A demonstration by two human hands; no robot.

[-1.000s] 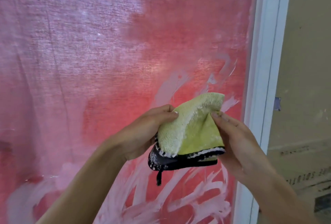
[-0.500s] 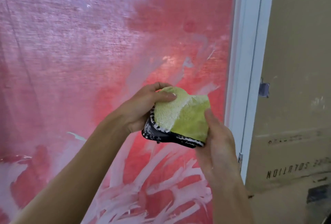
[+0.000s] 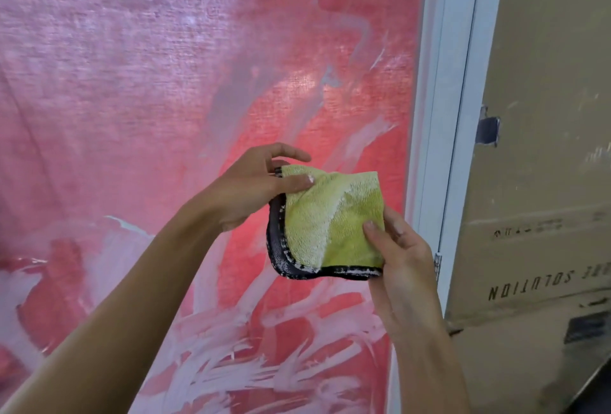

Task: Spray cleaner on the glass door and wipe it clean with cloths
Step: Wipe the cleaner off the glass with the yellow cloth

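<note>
The glass door [image 3: 148,89] fills the left and middle of the head view, with red fabric behind it and white smears of cleaner across its lower part. In front of it I hold a folded yellow-green cloth [image 3: 327,222] with a black edge. My left hand [image 3: 251,188] pinches its upper left corner between thumb and fingers. My right hand [image 3: 401,248] pinches its right edge, thumb on the front. The cloth is off the glass.
The white door frame [image 3: 443,116] runs down just right of the cloth. Beyond it stands a brown cardboard panel [image 3: 545,182] with printed lettering and a small dark cutout [image 3: 487,131].
The cloth has been unfolded flatter between both hands. My right hand slid from under the cloth to its right edge. The view shifted slightly.
</note>
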